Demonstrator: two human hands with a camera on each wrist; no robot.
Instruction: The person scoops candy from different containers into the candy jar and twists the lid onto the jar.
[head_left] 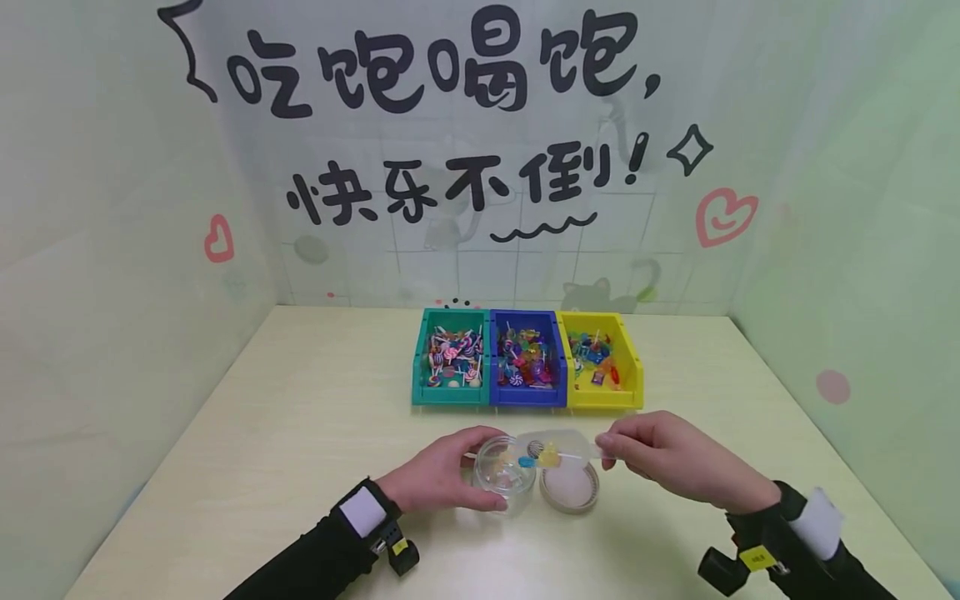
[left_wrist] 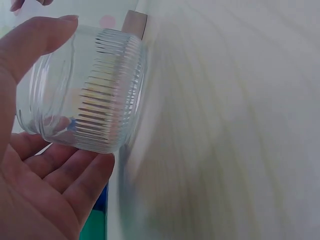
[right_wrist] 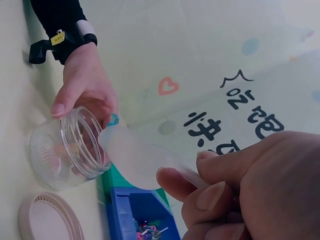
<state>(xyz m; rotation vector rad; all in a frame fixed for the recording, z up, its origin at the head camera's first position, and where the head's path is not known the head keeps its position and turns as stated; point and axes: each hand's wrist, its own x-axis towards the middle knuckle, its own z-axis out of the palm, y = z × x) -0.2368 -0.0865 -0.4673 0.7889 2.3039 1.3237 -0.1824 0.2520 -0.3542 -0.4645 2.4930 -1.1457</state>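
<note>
In the head view my left hand (head_left: 441,477) grips a clear ribbed jar (head_left: 489,473) from its left side, thumb at the near side. The left wrist view shows this jar (left_wrist: 107,90) close up, with fingers and thumb around its wall and a few small coloured pieces inside. My right hand (head_left: 675,458) pinches the handle of a translucent scoop (head_left: 579,443). Small charms (head_left: 550,455), yellow, blue and dark striped, lie on the scoop. Its tip overlaps the jar's mouth in the head view; in the right wrist view, the scoop (right_wrist: 135,155) is right at the rim.
A round pale lid (head_left: 570,490) lies on the table just right of the jar. Behind stand three joined bins, green (head_left: 450,397), blue (head_left: 528,397) and yellow (head_left: 626,367), each with small colourful charms. A printed curtain (head_left: 480,267) closes off the back.
</note>
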